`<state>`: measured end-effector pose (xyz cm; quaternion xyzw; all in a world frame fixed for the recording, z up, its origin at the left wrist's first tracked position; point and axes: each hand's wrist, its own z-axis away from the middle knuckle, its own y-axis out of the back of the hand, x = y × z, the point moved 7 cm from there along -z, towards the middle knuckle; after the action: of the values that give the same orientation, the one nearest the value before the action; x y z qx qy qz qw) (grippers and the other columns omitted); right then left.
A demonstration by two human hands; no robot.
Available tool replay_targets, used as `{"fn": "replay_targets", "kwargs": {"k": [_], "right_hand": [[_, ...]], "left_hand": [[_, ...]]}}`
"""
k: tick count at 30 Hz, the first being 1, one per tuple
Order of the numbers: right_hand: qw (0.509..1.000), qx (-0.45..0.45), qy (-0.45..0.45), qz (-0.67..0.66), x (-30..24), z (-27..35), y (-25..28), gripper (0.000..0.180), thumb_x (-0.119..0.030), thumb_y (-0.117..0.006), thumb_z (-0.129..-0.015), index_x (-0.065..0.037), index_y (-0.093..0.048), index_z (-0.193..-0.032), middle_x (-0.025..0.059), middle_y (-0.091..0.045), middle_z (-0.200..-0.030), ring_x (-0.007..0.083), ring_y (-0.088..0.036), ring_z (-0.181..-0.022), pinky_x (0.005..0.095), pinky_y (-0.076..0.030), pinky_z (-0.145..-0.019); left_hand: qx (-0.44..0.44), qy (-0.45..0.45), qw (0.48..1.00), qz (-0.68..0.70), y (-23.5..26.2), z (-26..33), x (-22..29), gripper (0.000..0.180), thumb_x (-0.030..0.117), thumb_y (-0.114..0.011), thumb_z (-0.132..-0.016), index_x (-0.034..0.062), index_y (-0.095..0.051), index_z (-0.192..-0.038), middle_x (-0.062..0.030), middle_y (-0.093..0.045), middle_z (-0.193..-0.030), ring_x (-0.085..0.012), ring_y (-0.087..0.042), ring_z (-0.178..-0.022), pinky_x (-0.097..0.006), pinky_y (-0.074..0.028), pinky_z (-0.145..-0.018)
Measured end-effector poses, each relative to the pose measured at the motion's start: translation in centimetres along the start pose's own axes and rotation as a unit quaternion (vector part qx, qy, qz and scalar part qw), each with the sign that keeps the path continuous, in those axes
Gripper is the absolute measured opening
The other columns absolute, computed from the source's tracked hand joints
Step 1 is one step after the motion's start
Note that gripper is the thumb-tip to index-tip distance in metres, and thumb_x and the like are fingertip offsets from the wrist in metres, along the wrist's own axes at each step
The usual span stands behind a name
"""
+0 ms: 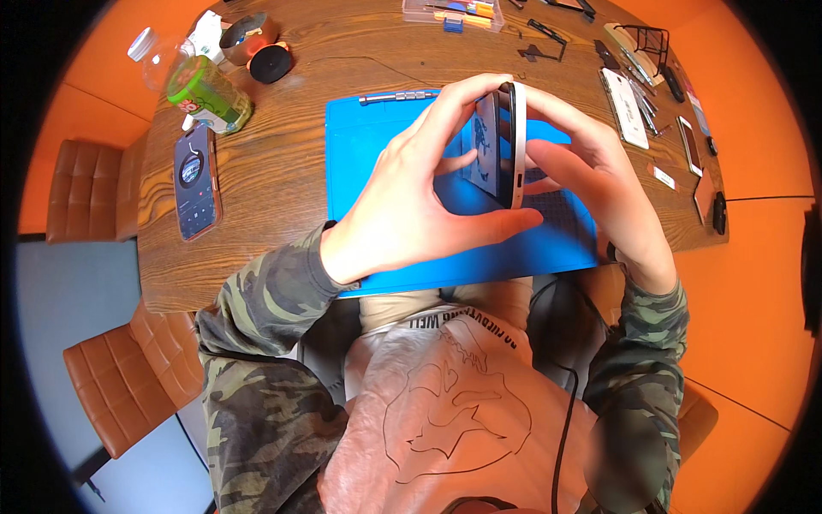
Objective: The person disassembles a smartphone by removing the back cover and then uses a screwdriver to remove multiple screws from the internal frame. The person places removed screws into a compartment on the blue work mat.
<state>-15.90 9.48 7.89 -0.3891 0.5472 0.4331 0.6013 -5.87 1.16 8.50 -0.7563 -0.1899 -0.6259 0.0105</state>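
A smartphone [517, 146] with a white edge stands nearly edge-on between my hands, its port end toward me. A dark panel with a pale, blue-patterned face [485, 147] sits on its left side, seemingly a little apart from the white frame. My left hand [419, 176] grips the phone from the left, thumb at the near end and fingers at the far end. My right hand [591, 163] curls round the right side, fingers at the far end and thumb by the white edge. Below lies a blue mat [377, 244], with a silver screwdriver [398, 98] along its far edge.
On the wooden table's left are a lit phone [195, 182], a green-labelled bottle [210, 94] and a round black-lidded item [271, 63]. At the right lie a white phone [625, 107], several thin tools [644, 107] and another phone [689, 146]. A clear box [454, 13] stands at the back.
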Motion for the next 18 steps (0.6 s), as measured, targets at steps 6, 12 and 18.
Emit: {"fn": "replay_targets", "kwargs": {"k": [6,12,18], "right_hand": [[1.0,0.008,0.004,0.006,0.2,1.1,0.1,0.044,-0.015,-0.055,-0.09,-0.003,-0.047,-0.131,0.008,-0.059,-0.109,0.0082,-0.06,-0.079,0.0239,-0.049,-0.071],[0.994,-0.04,0.059,0.08,0.0,2.1,-0.6,0.032,-0.017,-0.054,-0.089,0.001,-0.053,-0.115,0.0049,-0.066,-0.083,0.0072,-0.06,-0.076,0.0222,-0.048,-0.069],[0.993,0.003,0.068,0.094,-0.1,1.3,-0.6,0.04,-0.032,-0.056,-0.086,-0.001,-0.053,-0.11,0.0057,-0.065,-0.086,0.011,-0.061,-0.077,0.0244,-0.048,-0.069]], "left_hand": [[-0.056,0.098,0.993,0.04,-0.7,-0.4,0.0,0.049,0.004,-0.047,-0.09,0.0093,-0.033,-0.136,-0.0112,-0.038,-0.136,-0.0238,-0.046,-0.121,-0.033,-0.046,-0.089],[-0.078,0.08,0.994,-0.013,-1.5,-0.5,0.7,0.04,0.009,-0.042,-0.091,0.0106,-0.037,-0.13,-0.0093,-0.047,-0.125,-0.0175,-0.052,-0.109,-0.031,-0.045,-0.089],[-0.08,0.055,0.989,-0.112,-1.1,-1.1,0.9,0.044,0.016,-0.042,-0.091,0.0145,-0.036,-0.135,-0.0061,-0.052,-0.117,-0.0135,-0.055,-0.104,-0.032,-0.046,-0.086]]}}
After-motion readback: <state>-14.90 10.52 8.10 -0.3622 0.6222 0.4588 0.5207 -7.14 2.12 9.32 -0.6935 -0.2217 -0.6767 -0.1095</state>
